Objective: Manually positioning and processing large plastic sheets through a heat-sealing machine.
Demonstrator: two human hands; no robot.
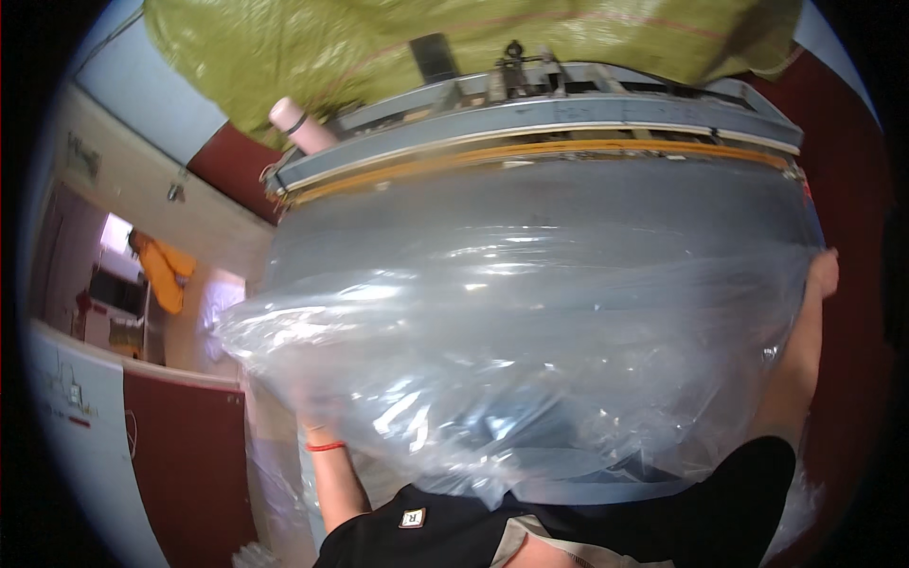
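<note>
A wide sheet of clear plastic film (530, 350) spreads across the middle, wrinkled and shiny on the near side and smoother at the far side. Its near edge bunches up against my black shirt. At the film's right edge, my right hand (826, 273) is closed on the plastic, arm stretched forward. My left hand (311, 402) is under or behind the film's left side, blurred through it, so its fingers are hidden. A red band (326, 446) circles the left wrist.
Beyond the film runs a grey metal machine frame (568, 115) with an orange strip (530, 150) along it. A pink roll (301, 125) leans at its left end. A yellow-green tarp (331, 47) hangs behind. Through an opening at left, a person in orange (166, 272) is visible.
</note>
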